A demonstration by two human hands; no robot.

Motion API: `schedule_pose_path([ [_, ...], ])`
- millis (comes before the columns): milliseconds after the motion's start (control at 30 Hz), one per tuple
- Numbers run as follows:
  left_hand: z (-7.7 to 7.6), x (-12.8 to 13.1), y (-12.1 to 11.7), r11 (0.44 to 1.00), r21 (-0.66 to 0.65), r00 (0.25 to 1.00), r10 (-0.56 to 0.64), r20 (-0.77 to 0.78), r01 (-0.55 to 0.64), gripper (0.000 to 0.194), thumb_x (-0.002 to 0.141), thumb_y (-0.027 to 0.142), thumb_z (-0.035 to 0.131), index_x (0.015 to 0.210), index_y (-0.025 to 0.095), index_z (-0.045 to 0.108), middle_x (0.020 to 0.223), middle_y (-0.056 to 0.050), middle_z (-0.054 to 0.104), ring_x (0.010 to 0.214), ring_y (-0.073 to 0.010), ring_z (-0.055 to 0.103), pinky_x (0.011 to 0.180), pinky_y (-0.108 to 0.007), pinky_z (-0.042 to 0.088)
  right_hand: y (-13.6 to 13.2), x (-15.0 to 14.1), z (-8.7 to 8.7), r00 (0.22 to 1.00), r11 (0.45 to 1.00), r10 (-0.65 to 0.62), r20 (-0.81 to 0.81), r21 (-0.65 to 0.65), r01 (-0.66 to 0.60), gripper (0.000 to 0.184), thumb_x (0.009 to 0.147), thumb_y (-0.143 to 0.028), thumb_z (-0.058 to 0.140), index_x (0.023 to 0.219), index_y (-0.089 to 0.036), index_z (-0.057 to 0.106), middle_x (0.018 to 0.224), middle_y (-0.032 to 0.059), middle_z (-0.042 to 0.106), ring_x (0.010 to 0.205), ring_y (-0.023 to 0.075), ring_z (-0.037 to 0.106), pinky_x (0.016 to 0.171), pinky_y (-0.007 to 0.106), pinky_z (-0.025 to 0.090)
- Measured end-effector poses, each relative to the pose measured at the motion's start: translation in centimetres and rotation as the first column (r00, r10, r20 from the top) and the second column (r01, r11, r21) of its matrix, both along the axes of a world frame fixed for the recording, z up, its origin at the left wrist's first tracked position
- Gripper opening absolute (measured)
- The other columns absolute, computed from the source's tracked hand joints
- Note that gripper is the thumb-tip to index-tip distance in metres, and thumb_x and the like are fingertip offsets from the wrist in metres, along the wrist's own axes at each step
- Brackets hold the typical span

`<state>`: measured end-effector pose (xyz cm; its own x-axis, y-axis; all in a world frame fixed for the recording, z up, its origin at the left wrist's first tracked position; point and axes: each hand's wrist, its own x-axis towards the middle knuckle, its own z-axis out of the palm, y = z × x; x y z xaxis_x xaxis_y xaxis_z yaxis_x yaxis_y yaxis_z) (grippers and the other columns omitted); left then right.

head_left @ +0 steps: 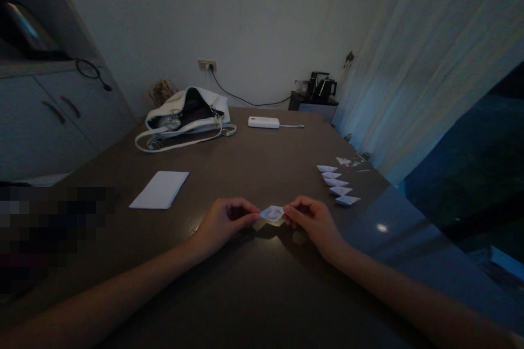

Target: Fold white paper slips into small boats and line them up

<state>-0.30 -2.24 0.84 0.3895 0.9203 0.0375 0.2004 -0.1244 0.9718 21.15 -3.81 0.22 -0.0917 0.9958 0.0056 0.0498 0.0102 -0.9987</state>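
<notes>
Bare forearms (135,286) enter from both bottom corners. Paper boat (272,213) at centre, slightly below mid-frame; whether it touches the table (254,158) is unclear. Left hand (223,222) pinches its left tip, thumb and fingers closed; right hand (314,222) pinches its right tip likewise. Right of centre: row of five folded boats (341,191), paper scraps (344,161) just beyond. Left of centre: white paper stack (160,190). Farther up: white bag (221,103), upper left; white power bank (263,122), upper centre, short cable attached. Black kettle (327,88), upper right.
</notes>
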Motion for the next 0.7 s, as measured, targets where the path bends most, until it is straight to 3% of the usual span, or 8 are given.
schedule_pose_path([
  [200,-0.1,0.0,0.0,1.000,0.003,1.000,0.002,0.007,-0.002,0.015,0.076,0.028,0.065,0.081,0.015,0.069,0.072,-0.001,0.068,0.063,-0.0114,0.060,0.059,-0.021,0.046,0.1,0.1,-0.4,0.998,0.998,0.053,0.032,0.023,-0.054,0.025,0.074,-0.040,0.068,0.070,-0.017,0.059,0.061,-0.0008,0.061,0.053,0.0100,0.055,0.051,0.023,0.045],
  [367,-0.2,-0.2,0.3,0.999,0.022,0.998,0.032,-0.054,-0.031,0.019,0.078,0.031,0.064,0.085,0.014,0.068,0.076,-0.003,0.069,0.067,-0.0138,0.062,0.062,-0.023,0.048,0.2,0.5,0.1,0.980,0.985,0.074,0.186,0.142,-0.101,0.019,0.079,-0.035,0.063,0.089,-0.018,0.061,0.073,0.0011,0.065,0.058,0.0114,0.059,0.052,0.023,0.046],
  [500,-0.3,-0.4,0.6,0.999,-0.003,0.996,0.039,-0.082,-0.040,0.022,0.079,0.034,0.063,0.086,0.014,0.067,0.076,-0.004,0.069,0.067,-0.0146,0.062,0.062,-0.025,0.049,0.2,1.1,0.9,0.879,0.909,0.015,0.477,0.359,-0.210,0.011,0.081,-0.026,0.062,0.087,-0.019,0.067,0.080,0.0030,0.066,0.067,0.0129,0.060,0.058,0.024,0.047],
  [600,-0.1,-0.4,0.6,0.999,-0.020,0.995,0.044,-0.092,-0.046,0.023,0.079,0.035,0.063,0.086,0.014,0.067,0.074,-0.004,0.068,0.065,-0.0146,0.062,0.061,-0.025,0.048,0.3,1.6,1.3,0.823,0.869,0.013,0.568,0.401,-0.291,0.010,0.082,-0.025,0.062,0.086,-0.020,0.070,0.080,0.0032,0.065,0.067,0.0131,0.060,0.059,0.024,0.047],
  [700,0.1,-0.3,0.5,0.998,-0.021,0.993,0.051,-0.103,-0.053,0.023,0.078,0.035,0.063,0.085,0.014,0.067,0.075,-0.004,0.068,0.067,-0.0149,0.062,0.062,-0.025,0.048,0.5,1.9,1.3,0.800,0.864,0.003,0.600,0.402,-0.304,0.010,0.083,-0.026,0.063,0.085,-0.019,0.071,0.079,0.0035,0.066,0.065,0.0137,0.059,0.058,0.025,0.046],
])
